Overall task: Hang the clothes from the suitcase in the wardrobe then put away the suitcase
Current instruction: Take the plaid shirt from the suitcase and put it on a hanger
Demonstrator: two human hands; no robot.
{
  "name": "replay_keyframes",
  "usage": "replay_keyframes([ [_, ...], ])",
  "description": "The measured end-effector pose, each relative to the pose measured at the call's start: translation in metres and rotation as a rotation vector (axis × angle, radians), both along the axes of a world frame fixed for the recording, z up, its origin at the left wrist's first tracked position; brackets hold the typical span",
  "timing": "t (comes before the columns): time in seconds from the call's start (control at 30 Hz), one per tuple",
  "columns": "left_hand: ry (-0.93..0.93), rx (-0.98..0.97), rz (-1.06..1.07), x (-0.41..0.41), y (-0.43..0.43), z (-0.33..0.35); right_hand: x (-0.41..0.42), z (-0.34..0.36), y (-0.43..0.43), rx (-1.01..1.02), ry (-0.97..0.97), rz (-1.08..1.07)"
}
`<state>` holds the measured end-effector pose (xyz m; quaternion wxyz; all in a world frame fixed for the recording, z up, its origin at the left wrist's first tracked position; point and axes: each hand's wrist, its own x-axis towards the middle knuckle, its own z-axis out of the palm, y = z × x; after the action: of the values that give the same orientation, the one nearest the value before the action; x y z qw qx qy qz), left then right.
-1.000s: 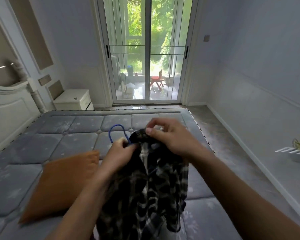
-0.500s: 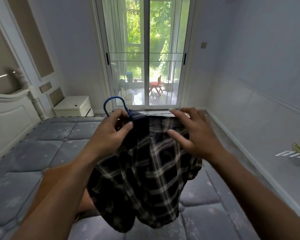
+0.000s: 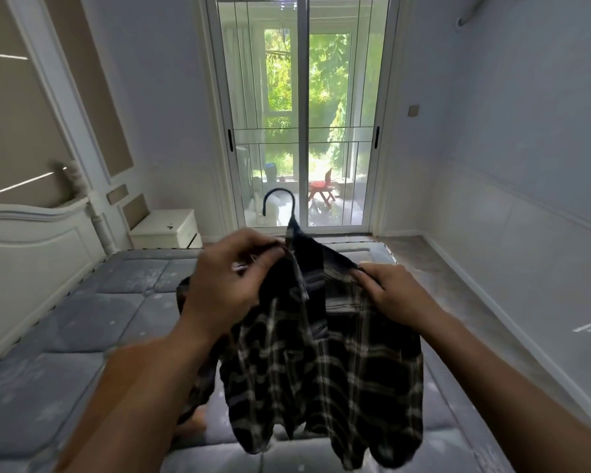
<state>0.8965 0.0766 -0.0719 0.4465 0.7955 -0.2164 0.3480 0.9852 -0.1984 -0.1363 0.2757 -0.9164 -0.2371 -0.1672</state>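
A dark plaid shirt (image 3: 325, 380) hangs in front of me on a blue hanger, whose hook (image 3: 277, 199) sticks up above the collar. My left hand (image 3: 232, 285) grips the shirt's left shoulder by the collar. My right hand (image 3: 393, 288) pinches the right shoulder of the shirt. The hanger's body is hidden inside the shirt. Neither the suitcase nor the wardrobe is in view.
A bed with a grey quilted mattress (image 3: 82, 319) lies below the shirt, with a white headboard (image 3: 24, 244) at the left. A white nightstand (image 3: 166, 228) stands beside it. Sliding glass doors (image 3: 302, 131) face me. Bare floor (image 3: 458, 291) runs along the right wall.
Both hands have raised the shirt and hanger off the bed. The shirt has spread open, my right hand moved to its right shoulder, and the view has tilted up.
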Motion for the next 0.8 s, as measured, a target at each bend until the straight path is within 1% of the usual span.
replay_keyframes([
  [0.03, -0.020, 0.157, -0.036, -0.005, -0.003, -0.006, 0.000, 0.001, -0.001, 0.040, -0.009, 0.009],
  [0.07, 0.001, 0.287, -0.063, -0.008, -0.004, -0.013, 0.000, 0.003, -0.001, 0.077, -0.023, 0.017],
  [0.1, 0.056, 0.363, -0.065, -0.008, -0.002, -0.019, -0.001, 0.007, -0.002, 0.108, -0.039, 0.029],
  [0.13, 0.105, 0.363, -0.048, -0.008, 0.001, -0.023, -0.002, 0.009, -0.004, 0.128, -0.051, 0.041],
  [0.17, 0.115, 0.308, -0.013, -0.007, 0.006, -0.023, -0.002, 0.013, -0.006, 0.139, -0.062, 0.055],
  [0.23, 0.048, 0.221, 0.138, -0.001, 0.017, -0.019, -0.002, 0.019, -0.011, 0.133, -0.078, 0.075],
  [0.3, -0.023, 0.293, 0.320, 0.011, 0.028, -0.012, -0.002, 0.021, -0.014, 0.112, -0.090, 0.100],
  [0.33, -0.015, 0.356, 0.370, 0.018, 0.034, -0.010, -0.003, 0.023, -0.014, 0.103, -0.100, 0.111],
  [0.4, 0.067, 0.449, 0.363, 0.027, 0.046, -0.009, -0.006, 0.027, -0.012, 0.092, -0.155, 0.117],
  [0.47, 0.136, 0.471, 0.297, 0.032, 0.056, -0.011, -0.008, 0.032, -0.009, 0.088, -0.199, 0.107],
  [0.53, 0.149, 0.463, 0.288, 0.030, 0.065, -0.014, -0.007, 0.036, -0.007, 0.063, -0.180, 0.129],
  [0.67, 0.048, 0.488, 0.375, 0.015, 0.083, -0.019, -0.018, 0.054, -0.001, 0.023, 0.056, 0.269],
  [0.73, 0.053, 0.455, 0.368, 0.004, 0.092, -0.018, -0.026, 0.070, 0.004, -0.005, 0.289, 0.341],
  [0.8, 0.042, 0.442, 0.379, -0.010, 0.100, -0.016, -0.026, 0.081, 0.008, 0.061, 0.612, 0.402],
])
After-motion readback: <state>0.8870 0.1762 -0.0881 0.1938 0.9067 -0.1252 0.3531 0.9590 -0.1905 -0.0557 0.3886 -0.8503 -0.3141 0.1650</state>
